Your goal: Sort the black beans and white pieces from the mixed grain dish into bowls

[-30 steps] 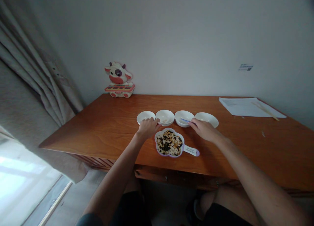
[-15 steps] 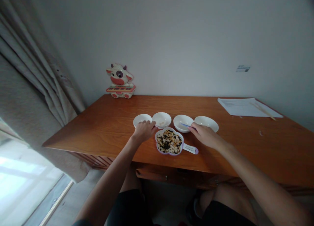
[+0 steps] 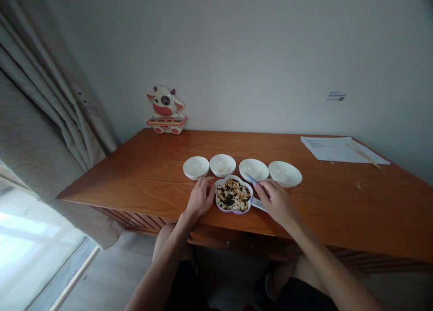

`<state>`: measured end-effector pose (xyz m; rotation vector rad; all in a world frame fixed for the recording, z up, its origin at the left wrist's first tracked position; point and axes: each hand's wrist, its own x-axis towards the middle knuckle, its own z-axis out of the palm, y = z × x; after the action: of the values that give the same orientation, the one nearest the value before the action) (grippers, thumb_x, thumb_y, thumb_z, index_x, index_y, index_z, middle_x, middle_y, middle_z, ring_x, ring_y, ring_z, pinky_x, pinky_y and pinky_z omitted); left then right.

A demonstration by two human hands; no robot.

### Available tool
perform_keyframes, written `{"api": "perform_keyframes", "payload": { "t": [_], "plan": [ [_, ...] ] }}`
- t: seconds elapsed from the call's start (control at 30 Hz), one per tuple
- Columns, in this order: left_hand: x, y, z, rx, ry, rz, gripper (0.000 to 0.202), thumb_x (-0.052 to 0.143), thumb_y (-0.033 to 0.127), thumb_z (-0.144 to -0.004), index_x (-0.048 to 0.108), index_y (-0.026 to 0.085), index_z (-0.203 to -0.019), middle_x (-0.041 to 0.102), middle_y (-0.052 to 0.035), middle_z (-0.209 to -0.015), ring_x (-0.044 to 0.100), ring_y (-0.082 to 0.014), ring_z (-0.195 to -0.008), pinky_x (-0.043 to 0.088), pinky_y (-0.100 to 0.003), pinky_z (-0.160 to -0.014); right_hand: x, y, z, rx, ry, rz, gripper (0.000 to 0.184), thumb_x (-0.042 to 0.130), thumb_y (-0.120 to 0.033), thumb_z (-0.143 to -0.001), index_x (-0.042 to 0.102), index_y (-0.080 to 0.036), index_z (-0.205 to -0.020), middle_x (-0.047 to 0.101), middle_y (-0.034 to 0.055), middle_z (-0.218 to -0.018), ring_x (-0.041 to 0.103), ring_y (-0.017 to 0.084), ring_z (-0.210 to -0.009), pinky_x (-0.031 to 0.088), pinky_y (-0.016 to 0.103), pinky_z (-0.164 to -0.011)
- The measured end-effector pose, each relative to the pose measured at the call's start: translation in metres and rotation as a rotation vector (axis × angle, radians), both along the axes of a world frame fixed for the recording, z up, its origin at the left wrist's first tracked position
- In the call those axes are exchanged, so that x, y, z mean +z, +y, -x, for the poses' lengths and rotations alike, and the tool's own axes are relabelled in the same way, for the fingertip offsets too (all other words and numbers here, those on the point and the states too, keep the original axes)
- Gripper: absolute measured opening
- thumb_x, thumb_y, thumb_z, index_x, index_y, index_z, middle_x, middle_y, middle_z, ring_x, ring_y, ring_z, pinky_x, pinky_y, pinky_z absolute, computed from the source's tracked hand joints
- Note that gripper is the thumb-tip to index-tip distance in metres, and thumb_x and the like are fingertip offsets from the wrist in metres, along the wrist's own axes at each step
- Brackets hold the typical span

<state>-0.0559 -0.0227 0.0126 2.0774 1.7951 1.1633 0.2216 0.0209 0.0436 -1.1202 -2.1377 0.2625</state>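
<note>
My right hand [image 3: 274, 200] is closed around thin blue tweezers [image 3: 252, 178], whose tips reach over the near side of the third white bowl [image 3: 260, 166]. Just in front of the bowls sits a flower-shaped, purple-rimmed dish [image 3: 233, 194] holding mixed black, yellow and pale seeds or beans. Its white handle [image 3: 259, 204] is partly covered by my right hand. At the dish's left edge rests my left hand [image 3: 200, 197], fingers loosely bent and apart, the fingertips close to the rim. A few pale pieces lie in the second white bowl [image 3: 222, 162].
White bowls also stand at the row's left end [image 3: 196, 166] and right end [image 3: 286, 173]. A cow toy with a keyboard [image 3: 166, 110] is at the back left of the wooden table [image 3: 135, 180]. Papers [image 3: 331, 148] with chopsticks [image 3: 365, 156] lie back right.
My left hand has drawn back from the leftmost bowls to the dish's left side. My right hand has come nearer and slightly left, with the tweezers in it.
</note>
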Motion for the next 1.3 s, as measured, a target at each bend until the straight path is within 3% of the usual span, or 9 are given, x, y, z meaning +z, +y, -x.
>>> {"api": "perform_keyframes", "payload": {
  "t": [0.17,0.37,0.47,0.57,0.9,1.17,1.3],
  "plan": [
    [-0.002,0.009,-0.003,-0.109,-0.047,0.079,0.029,0.039,0.033,-0.105,0.063,0.019,-0.114,0.068,-0.0099,-0.110,0.065,-0.0214,-0.104,0.050,-0.034,-0.094,-0.010,-0.003,0.025,0.062,0.114,0.125,0.036,0.044,-0.045,-0.102,0.070,-0.021,-0.099,0.077,0.0075,-0.088,0.072,0.023,-0.075,0.054,0.032,-0.067],
    [-0.004,0.010,0.001,-0.079,-0.058,0.102,0.017,0.048,0.028,-0.099,0.061,0.019,-0.096,0.070,-0.0069,-0.095,0.066,-0.0197,-0.088,0.048,-0.030,-0.077,-0.006,0.010,0.038,0.090,0.197,0.194,0.036,0.050,-0.045,-0.100,0.075,-0.020,-0.108,0.080,0.0089,-0.103,0.075,0.025,-0.088,0.058,0.034,-0.078],
    [-0.007,0.010,0.000,-0.071,-0.064,0.111,0.014,0.048,0.027,-0.097,0.059,0.019,-0.093,0.070,-0.0050,-0.090,0.065,-0.0180,-0.080,0.045,-0.027,-0.070,-0.007,0.010,0.039,0.078,0.213,0.202,0.037,0.052,-0.045,-0.099,0.076,-0.019,-0.109,0.080,0.0088,-0.097,0.076,0.025,-0.083,0.059,0.033,-0.074],
    [-0.007,0.013,-0.001,-0.040,-0.104,0.126,0.019,0.047,0.030,-0.098,0.058,0.020,-0.087,0.070,-0.0039,-0.085,0.063,-0.0166,-0.074,0.043,-0.026,-0.066,-0.011,0.007,0.040,0.078,0.205,0.201,0.035,0.052,-0.043,-0.099,0.077,-0.020,-0.108,0.081,0.0076,-0.092,0.076,0.024,-0.078,0.059,0.032,-0.070],
    [-0.005,0.014,-0.002,-0.037,-0.177,0.130,0.021,0.047,0.034,-0.099,0.057,0.020,-0.088,0.068,-0.0032,-0.082,0.063,-0.0167,-0.073,0.043,-0.026,-0.066,-0.017,0.005,0.038,0.116,0.124,0.182,0.029,0.058,-0.038,-0.096,0.077,-0.022,-0.110,0.079,0.0089,-0.107,0.075,0.024,-0.091,0.058,0.033,-0.079],
    [-0.005,0.013,-0.004,-0.028,-0.133,0.111,0.019,0.046,0.030,-0.099,0.059,0.020,-0.089,0.070,-0.0040,-0.086,0.066,-0.0175,-0.078,0.044,-0.026,-0.070,-0.002,0.016,0.048,0.180,0.027,0.104,0.022,0.059,-0.032,-0.094,0.078,-0.022,-0.096,0.077,0.0057,-0.087,0.072,0.021,-0.076,0.055,0.032,-0.072],
    [-0.004,0.013,-0.005,-0.001,-0.140,0.102,0.017,0.049,0.028,-0.097,0.061,0.019,-0.086,0.070,-0.0037,-0.082,0.064,-0.0163,-0.073,0.042,-0.025,-0.065,-0.007,0.012,0.052,0.151,0.034,0.042,0.023,0.057,-0.031,-0.095,0.077,-0.019,-0.096,0.077,0.0070,-0.089,0.072,0.020,-0.077,0.054,0.031,-0.073]
  ]
}}
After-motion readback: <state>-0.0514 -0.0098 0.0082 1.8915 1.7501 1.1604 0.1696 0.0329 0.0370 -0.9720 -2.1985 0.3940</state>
